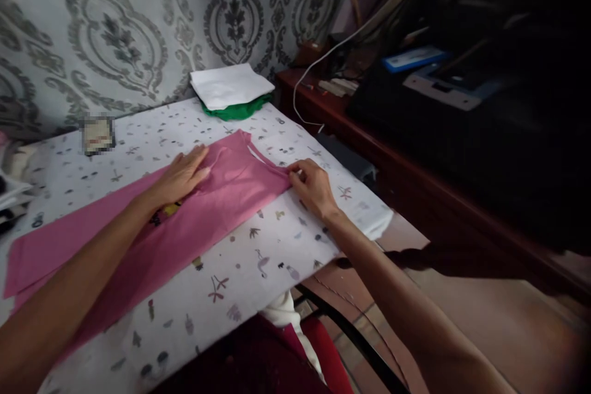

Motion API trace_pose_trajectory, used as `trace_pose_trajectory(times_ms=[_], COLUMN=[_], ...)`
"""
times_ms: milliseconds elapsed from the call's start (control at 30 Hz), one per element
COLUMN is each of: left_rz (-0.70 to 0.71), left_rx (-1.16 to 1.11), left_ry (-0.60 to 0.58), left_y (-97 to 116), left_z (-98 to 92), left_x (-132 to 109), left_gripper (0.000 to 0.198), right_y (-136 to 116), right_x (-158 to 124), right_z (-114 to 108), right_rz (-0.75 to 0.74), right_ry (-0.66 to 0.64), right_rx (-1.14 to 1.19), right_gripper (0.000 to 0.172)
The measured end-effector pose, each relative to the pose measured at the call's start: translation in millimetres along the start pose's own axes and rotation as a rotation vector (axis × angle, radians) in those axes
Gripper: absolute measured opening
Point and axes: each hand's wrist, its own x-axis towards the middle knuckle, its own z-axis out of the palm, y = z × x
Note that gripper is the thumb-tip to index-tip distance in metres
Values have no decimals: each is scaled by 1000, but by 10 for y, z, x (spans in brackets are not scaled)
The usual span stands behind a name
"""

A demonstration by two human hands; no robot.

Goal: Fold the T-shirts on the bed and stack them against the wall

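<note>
The right hand (314, 188) pinches the corner of the pink shirt (235, 178) between thumb and fingers; the left hand (184, 175) lies flat, fingers extended, on the fabric. The shirt stretches leftward from both hands across the cloth-covered bench (295, 246) — beyond them, folded white cloth (231, 85) rests atop green cloth (240, 109).

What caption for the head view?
Left hand flat on pink garment, right hand pinching its edge, over printed cloth.
</note>
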Motion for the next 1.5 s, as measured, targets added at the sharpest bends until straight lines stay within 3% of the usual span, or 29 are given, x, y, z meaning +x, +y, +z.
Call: trace_pose_trajectory(times_ms=[67,167,300,433,667,833,933,1000,1100,1233,1367,1500], left_rz=[1,70,169,211,236,195,158,132,103,92,-18,-243], left_rx=[-34,-29,52,148,186,105,59,60,112,181,167,94], left_ry=[73,68,13,6,55,33,46,32,-1,23,102,240], left_y=[88,275,432,409,360,436,478,487,457,283,-73,-466], left_z=[-13,24,175,309,368,268,203,210,300,423,391,220], left_x=[-83,-259,-417,-427,-406,-501,-706,-888,-1168,-1538,-1989,-2477], left_gripper=[68,67,67,67,64,66,66,68,73,75,68,61], right_y=[19,3,-79,-128,-106,-76,-202,-386,-749,-1094,-1079,-959], right_x=[2,-4,-44,-77,-57,-73,-37,38,200,362,403,406], right_z=[-22,-69,-124,-130,-58,-62,-32,71,396,986,1368,1457], right_rz=[56,93,67,68,67,-26,-221,-388,-556,-586,-493,-512], right_ry=[50,94,-2,-144,-81,17,8,-115,-338,-499,-564,-509], right_rx=[66,102,-24,-196,-302,-261,-188,-137,-115,-176,-295,-297], right_gripper=[26,27,19,11,10,19,28,37,53,62,65,62])
